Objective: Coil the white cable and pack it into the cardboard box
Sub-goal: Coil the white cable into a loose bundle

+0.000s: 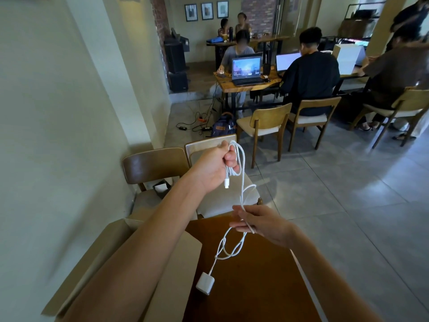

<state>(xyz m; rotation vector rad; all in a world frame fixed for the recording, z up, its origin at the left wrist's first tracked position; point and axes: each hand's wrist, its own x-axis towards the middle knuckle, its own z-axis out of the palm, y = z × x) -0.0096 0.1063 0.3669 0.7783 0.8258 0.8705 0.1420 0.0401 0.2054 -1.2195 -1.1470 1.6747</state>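
Observation:
My left hand (217,165) is raised above the table and grips a few loops of the white cable (242,182), with the plug end hanging just below the fist. Lower and to the right, my right hand (260,223) pinches the same cable between its fingers. From there the cable drops in a loose loop to a white charger block (205,283) lying on the dark wooden table (255,287). The open cardboard box (111,242) stands at the left, largely hidden behind my left forearm.
Two wooden chairs (155,166) stand just beyond the table, against the pale wall on the left. Farther back, people sit at a long table with laptops (247,69), more chairs and a bag on the grey tiled floor.

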